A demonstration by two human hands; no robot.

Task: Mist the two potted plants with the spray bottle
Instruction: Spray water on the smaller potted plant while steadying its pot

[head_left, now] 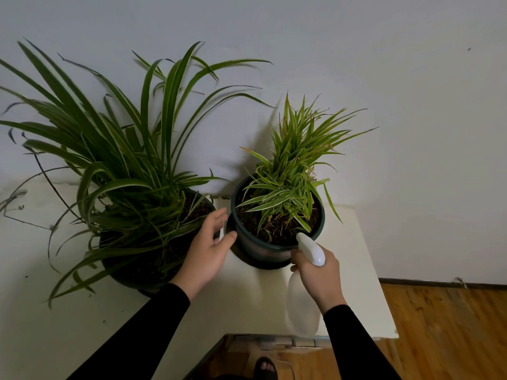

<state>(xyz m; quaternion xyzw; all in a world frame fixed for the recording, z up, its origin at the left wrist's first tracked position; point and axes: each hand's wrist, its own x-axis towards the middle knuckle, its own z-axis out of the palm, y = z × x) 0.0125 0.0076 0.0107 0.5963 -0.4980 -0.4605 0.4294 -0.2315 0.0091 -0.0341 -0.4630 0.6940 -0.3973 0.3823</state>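
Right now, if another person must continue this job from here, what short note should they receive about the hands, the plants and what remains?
Right hand: grips the spray bottle near its neck, with the nozzle aimed at the small potted plant from close by.
Left hand: open, between the two pots, thumb at the small plant's pot; contact is unclear.
Large potted plant: stands left of the small one, both on the white table.
Done: the bottle is in hand and aimed. No spray or wet leaves show, so misting cannot be confirmed.
Left: mist the small plant, then the large one.
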